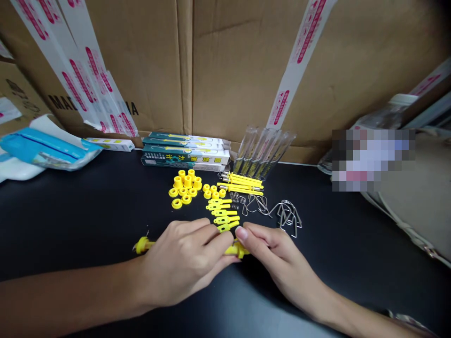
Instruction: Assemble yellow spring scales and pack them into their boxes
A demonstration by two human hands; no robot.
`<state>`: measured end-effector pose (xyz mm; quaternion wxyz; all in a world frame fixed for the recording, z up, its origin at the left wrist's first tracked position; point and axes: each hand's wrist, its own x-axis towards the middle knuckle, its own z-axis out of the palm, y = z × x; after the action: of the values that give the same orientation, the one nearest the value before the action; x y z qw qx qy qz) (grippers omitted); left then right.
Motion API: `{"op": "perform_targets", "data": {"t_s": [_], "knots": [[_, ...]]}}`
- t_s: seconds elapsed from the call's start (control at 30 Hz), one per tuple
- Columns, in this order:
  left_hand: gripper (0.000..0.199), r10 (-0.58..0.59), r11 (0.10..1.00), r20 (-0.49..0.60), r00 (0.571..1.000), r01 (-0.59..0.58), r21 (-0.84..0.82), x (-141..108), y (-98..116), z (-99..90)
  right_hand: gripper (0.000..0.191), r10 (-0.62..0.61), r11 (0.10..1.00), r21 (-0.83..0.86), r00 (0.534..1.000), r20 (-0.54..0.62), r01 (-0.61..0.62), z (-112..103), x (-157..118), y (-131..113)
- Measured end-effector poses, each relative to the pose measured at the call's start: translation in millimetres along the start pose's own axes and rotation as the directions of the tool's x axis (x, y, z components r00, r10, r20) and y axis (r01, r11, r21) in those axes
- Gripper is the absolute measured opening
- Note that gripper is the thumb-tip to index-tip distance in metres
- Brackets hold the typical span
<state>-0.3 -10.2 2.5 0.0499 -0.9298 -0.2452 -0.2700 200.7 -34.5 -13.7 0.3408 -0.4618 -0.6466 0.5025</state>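
Low over the black table, my left hand [190, 260] is wrapped round the middle of a tubular spring scale [141, 245]. One yellow end with a thin metal piece sticks out to its left, and the other yellow end shows at its right. My right hand [271, 253] pinches that right end between thumb and fingers; what the fingertips cover is hidden. Just beyond the hands lies a column of flat yellow pieces with slots [225, 219]. Behind them are small yellow caps [213, 191], larger yellow collars [187, 182] and little coil springs [235, 201].
Bent wire hooks [289, 215] lie to the right, near yellow rods with springs [243, 183]. Clear tubes [262, 150] and printed boxes [186, 152] stand against a cardboard carton [229, 61]. A blue packet [52, 145] is at left; a plastic bottle [384, 115] and beige bag [408, 197] at right.
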Motion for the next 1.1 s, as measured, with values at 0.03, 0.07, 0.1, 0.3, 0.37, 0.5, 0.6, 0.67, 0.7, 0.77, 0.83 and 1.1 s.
{"op": "perform_targets", "data": {"t_s": [0.03,0.07,0.1,0.3,0.37,0.5,0.6,0.67,0.7,0.77,0.83,1.1], "knots": [[0.018,0.002,1.0,-0.002,1.0,-0.002,0.003,0.4,-0.1,-0.1,0.046,0.003,1.0,0.024,1.0,-0.011,-0.003,0.7,0.1,0.4],[0.018,0.004,1.0,-0.003,1.0,-0.004,0.005,0.7,-0.1,-0.1,0.046,0.007,0.999,0.048,1.0,-0.02,-0.006,1.4,0.2,0.6],[0.017,0.007,1.0,-0.005,1.0,-0.007,0.007,0.8,-0.1,-0.1,0.046,0.011,0.997,0.071,1.0,-0.027,-0.009,2.0,0.3,0.6],[0.014,0.014,1.0,-0.021,1.0,-0.014,0.013,0.5,-0.1,1.1,0.045,0.034,0.989,0.143,0.997,-0.068,-0.024,4.6,2.5,0.3],[0.015,0.015,1.0,-0.022,1.0,-0.015,0.014,1.0,-0.4,1.6,0.044,0.043,0.984,0.177,0.996,-0.072,-0.03,5.2,3.5,-1.0],[0.017,0.025,0.999,-0.04,0.999,-0.023,0.039,2.6,-0.6,1.0,0.042,0.07,0.963,0.263,0.995,-0.068,-0.05,6.2,5.5,-5.7],[0.018,0.036,0.997,-0.05,0.998,-0.033,0.064,3.3,-0.2,0.1,0.042,0.085,0.956,0.287,0.993,-0.086,-0.057,6.8,5.9,-7.9],[0.018,0.05,0.996,-0.054,0.997,-0.046,0.079,3.1,0.0,0.0,0.04,0.08,0.951,0.306,0.993,-0.084,-0.05,7.2,5.7,-8.0],[0.017,0.058,0.995,-0.056,0.997,-0.053,0.085,2.9,0.0,0.2,0.039,0.075,0.948,0.316,0.994,-0.082,-0.046,7.4,5.7,-7.8],[0.017,0.067,0.993,-0.061,0.996,-0.061,0.102,2.2,-0.3,1.1,0.038,0.068,0.942,0.333,0.995,-0.08,-0.037,7.8,5.9,-7.2],[0.016,0.075,0.991,-0.067,0.995,-0.067,0.12,1.6,-0.6,2.2,0.038,0.062,0.937,0.348,0.995,-0.083,-0.029,7.9,6.3,-6.9],[0.015,0.086,0.975,-0.094,0.992,-0.065,0.212,-0.1,0.5,4.0,0.038,0.057,0.94,0.34,0.995,-0.082,-0.026,6.2,7.2,-8.2]]}}
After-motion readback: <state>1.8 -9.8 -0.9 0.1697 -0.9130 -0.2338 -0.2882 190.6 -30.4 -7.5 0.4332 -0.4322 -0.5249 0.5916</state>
